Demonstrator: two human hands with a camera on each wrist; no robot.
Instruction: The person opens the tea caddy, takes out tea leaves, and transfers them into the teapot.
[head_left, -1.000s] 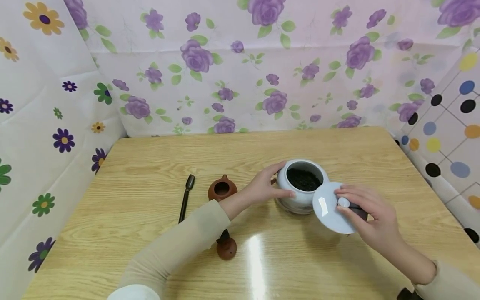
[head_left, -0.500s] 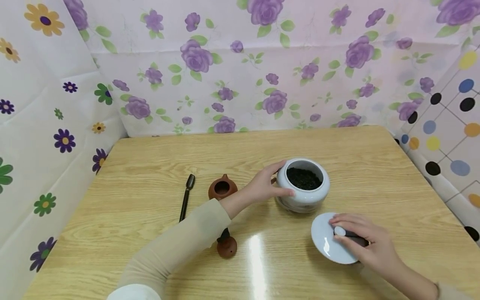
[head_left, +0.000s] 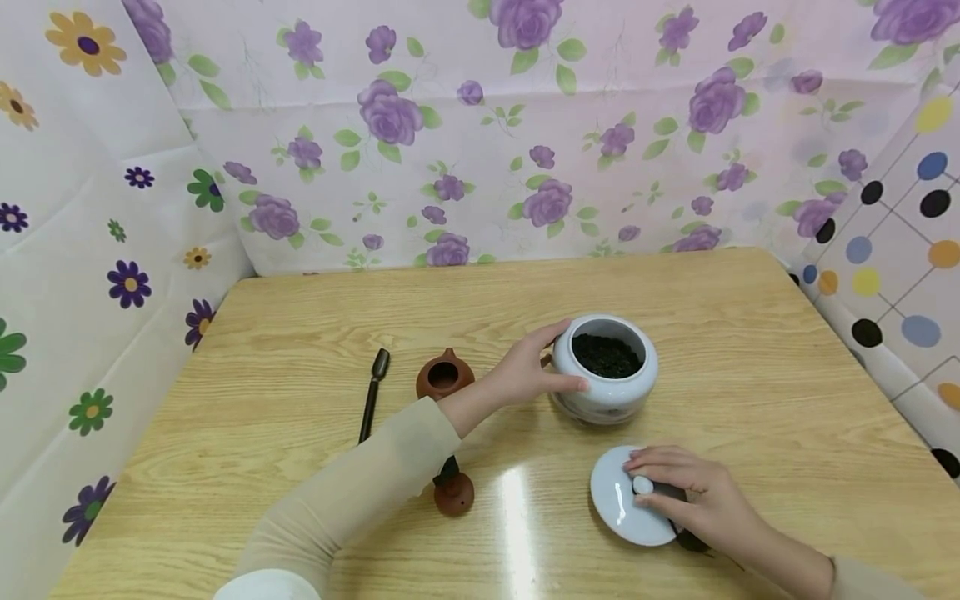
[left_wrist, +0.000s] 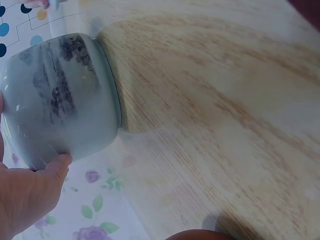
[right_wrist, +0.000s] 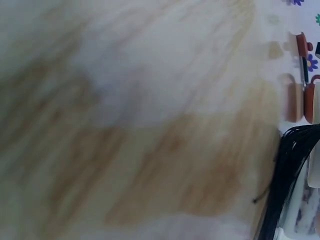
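A white porcelain jar point(head_left: 611, 396) with dark leaves point(head_left: 606, 356) inside stands uncovered on the table. My left hand point(head_left: 525, 371) grips its left side, thumb in front and fingers behind. In the left wrist view the jar point(left_wrist: 60, 95) shows a dark painted pattern, with the left thumb against it. Nearer the front, my right hand point(head_left: 705, 504) pinches the round knob of the jar's white lid point(head_left: 622, 508). Whether the lid touches the table cannot be told. Black tassel strands point(right_wrist: 295, 160) hang by the right hand in the right wrist view.
A brown clay teapot point(head_left: 442, 377) stands left of the jar, partly behind the left forearm. Its small brown lid point(head_left: 454, 495) lies in front, with a dark cord by it. Left of the teapot lies a slim black scoop point(head_left: 372, 392). Patterned cloth point(head_left: 480, 167) hangs behind the table.
My right hand has carried the lid away from the jar's rim, down toward the front of the table and then somewhat left. My left hand stays on the jar.
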